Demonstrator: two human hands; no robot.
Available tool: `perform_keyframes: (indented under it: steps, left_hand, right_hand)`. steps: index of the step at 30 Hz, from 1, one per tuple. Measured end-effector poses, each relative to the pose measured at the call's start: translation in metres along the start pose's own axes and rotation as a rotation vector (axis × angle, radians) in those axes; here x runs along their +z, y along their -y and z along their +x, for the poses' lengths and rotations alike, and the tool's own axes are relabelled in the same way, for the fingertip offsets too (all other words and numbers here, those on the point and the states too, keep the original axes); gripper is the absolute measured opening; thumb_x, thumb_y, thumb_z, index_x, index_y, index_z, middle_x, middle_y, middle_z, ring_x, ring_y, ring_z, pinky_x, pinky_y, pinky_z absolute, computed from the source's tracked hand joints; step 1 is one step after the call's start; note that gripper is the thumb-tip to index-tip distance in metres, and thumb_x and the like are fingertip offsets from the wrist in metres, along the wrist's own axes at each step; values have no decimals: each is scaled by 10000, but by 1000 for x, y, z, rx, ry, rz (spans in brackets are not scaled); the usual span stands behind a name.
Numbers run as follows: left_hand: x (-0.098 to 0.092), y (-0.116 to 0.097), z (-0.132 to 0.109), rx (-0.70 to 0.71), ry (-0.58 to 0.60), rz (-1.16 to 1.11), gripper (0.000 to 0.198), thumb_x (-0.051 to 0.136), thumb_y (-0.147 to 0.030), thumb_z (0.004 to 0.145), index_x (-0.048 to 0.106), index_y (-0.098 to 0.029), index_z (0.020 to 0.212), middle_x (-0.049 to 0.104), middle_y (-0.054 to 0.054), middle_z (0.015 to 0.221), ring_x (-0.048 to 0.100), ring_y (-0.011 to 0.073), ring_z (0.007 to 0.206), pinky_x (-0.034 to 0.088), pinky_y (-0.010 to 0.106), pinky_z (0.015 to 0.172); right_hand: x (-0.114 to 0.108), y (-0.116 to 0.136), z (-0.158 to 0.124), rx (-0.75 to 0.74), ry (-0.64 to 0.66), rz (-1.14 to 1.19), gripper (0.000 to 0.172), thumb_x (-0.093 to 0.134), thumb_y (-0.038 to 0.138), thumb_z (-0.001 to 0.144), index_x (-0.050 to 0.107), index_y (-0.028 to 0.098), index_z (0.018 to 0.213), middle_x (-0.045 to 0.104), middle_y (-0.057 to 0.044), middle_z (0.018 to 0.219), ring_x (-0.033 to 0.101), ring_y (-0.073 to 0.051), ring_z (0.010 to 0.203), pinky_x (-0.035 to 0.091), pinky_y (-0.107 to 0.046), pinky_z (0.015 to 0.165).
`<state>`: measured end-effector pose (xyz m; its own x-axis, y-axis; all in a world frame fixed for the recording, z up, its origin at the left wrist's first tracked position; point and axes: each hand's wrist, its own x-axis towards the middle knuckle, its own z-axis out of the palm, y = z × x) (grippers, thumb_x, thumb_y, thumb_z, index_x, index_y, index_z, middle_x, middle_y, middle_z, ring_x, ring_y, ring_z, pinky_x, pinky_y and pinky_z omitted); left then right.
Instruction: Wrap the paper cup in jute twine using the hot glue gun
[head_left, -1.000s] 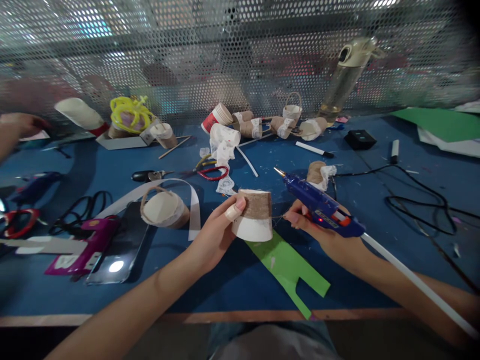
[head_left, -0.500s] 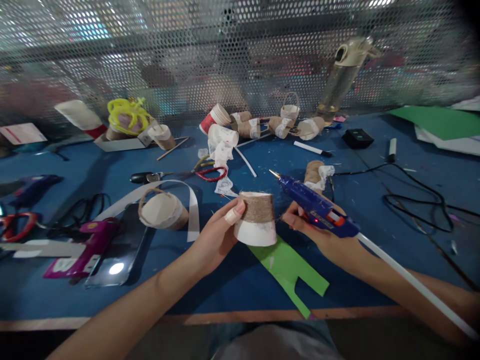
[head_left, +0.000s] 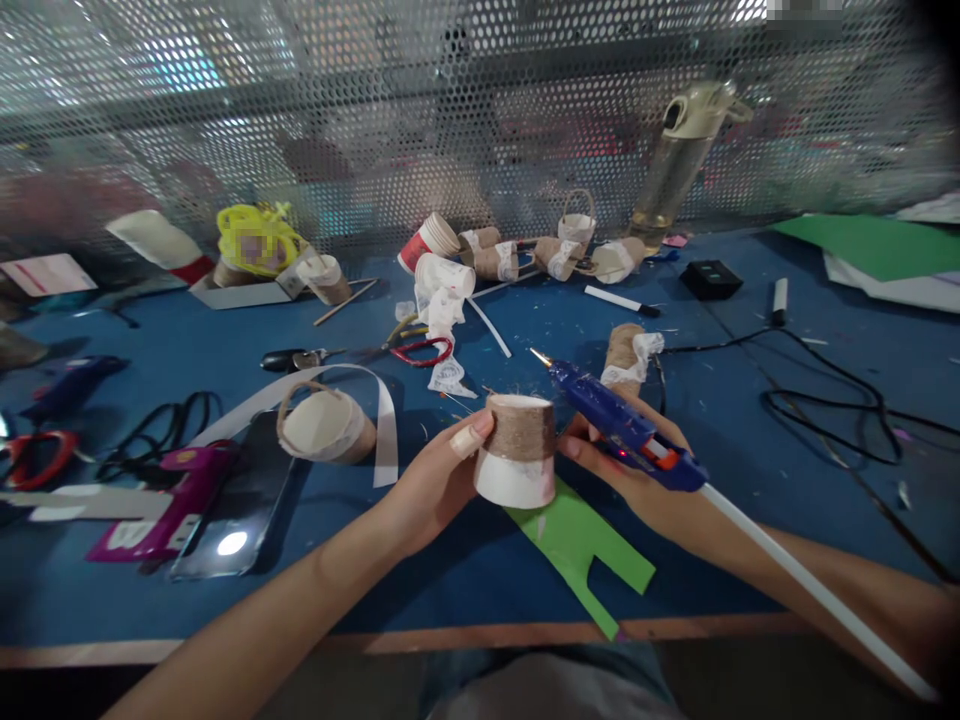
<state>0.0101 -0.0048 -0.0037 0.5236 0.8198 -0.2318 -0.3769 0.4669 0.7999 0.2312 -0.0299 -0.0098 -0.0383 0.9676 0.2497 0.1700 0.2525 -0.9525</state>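
Upside down in my left hand (head_left: 439, 475) is a white paper cup (head_left: 516, 484), its upper part wrapped in brown twine (head_left: 520, 428). The thumb presses on the twine; the other fingers are mostly hidden behind the cup. My right hand (head_left: 649, 500) grips a blue hot glue gun (head_left: 600, 402), its nozzle pointing up and left above the cup's right side. A long white glue stick (head_left: 817, 592) runs out of the gun's back. The right fingertips are close to the cup's right side; whether they pinch twine is unclear. Beneath the cup lies a cut green sheet (head_left: 574, 540).
A twine-wrapped cup with a handle (head_left: 319, 425), a phone (head_left: 240, 500) with its light on and a purple glue gun (head_left: 176, 500) lie at left. Behind are red-handled scissors (head_left: 424, 350), lace (head_left: 448, 378), a twine roll (head_left: 622, 352) and a bottle (head_left: 671, 170). A black cord (head_left: 825, 395) loops at right.
The cup and my left hand have shifted slightly down and to the right. The glue gun has moved a little left and down, with its nozzle closer above the cup.
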Motion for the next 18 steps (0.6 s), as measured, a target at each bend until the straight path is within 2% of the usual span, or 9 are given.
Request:
perform_keyframes:
  steps: [4,8,14,18]
  left_hand:
    - [2,-1,-2,-24,10,20,450,722,-552,883,786,-193,1147,791,126,1147,722,275,1051,525,358,926]
    - [5,-4,-3,-23,-123,75,508,858,-488,766,773,-182,1163,792,126,1124,727,273,1008,528,325,862]
    - [4,-10,-2,144,-211,27,466,851,-490,764,766,-179,1100,779,112,1102,705,323,1102,543,403,950]
    - [0,-10,-4,207,-185,-22,470,831,-528,772,757,-194,1094,780,103,1060,708,333,1122,546,439,989]
  right_hand:
    - [3,-8,-3,20,-35,-9,174,840,325,826,677,266,843,723,28,814,692,-153,699,591,-281,630]
    - [6,-6,-4,31,-46,31,203,857,358,798,689,262,861,737,13,828,704,-172,717,610,-309,674]
    - [8,-2,1,33,-72,58,202,865,322,782,697,256,870,774,7,877,727,-176,761,599,-315,745]
    - [3,-8,4,35,-75,69,173,832,317,817,700,246,903,790,-14,954,747,-199,833,610,-347,810]
